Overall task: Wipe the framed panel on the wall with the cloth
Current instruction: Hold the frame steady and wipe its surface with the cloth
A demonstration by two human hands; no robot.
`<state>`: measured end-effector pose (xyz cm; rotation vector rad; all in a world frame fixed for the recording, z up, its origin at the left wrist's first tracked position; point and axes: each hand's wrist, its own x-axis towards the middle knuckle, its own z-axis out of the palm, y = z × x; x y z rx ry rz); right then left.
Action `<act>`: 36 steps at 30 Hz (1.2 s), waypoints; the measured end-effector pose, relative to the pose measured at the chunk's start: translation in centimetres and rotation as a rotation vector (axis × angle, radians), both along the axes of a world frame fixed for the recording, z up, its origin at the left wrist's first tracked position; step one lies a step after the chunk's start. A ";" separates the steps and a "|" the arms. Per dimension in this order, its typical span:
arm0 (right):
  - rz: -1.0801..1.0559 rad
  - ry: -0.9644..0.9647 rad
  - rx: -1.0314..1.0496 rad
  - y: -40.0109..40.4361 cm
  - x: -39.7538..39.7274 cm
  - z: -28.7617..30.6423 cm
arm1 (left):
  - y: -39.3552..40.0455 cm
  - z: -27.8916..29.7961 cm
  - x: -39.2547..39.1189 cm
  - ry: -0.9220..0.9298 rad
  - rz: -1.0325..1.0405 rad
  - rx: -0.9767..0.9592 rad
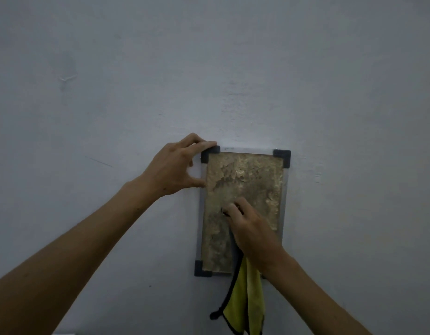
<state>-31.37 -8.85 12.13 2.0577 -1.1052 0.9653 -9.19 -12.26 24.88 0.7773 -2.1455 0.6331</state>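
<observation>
A framed panel (247, 180) hangs upright on the wall, with a mottled gold-brown face, a thin silver frame and black corner caps. My left hand (177, 168) grips its top-left corner, fingers on the top edge and thumb against the left side. My right hand (250, 228) presses against the lower middle of the panel's face, closed on a yellow cloth (245, 301) with dark edging. Most of the cloth hangs below my wrist, past the panel's bottom edge. The panel's bottom-right corner is hidden by my right arm.
A plain pale grey-blue wall (209, 68) fills the view, with a few faint scuffs and a small crease at the upper left. A small pale object edge shows at the bottom left.
</observation>
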 end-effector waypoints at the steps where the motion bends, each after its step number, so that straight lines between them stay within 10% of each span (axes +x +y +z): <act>1: 0.001 0.035 0.029 0.2 -0.1 0.0 | 0.0 -0.1 0.0 -0.009 0.015 -0.003; 36: 0.065 0.011 0.077 0.6 3.6 0.7 | -0.1 -1.3 0.4 0.003 0.097 -0.064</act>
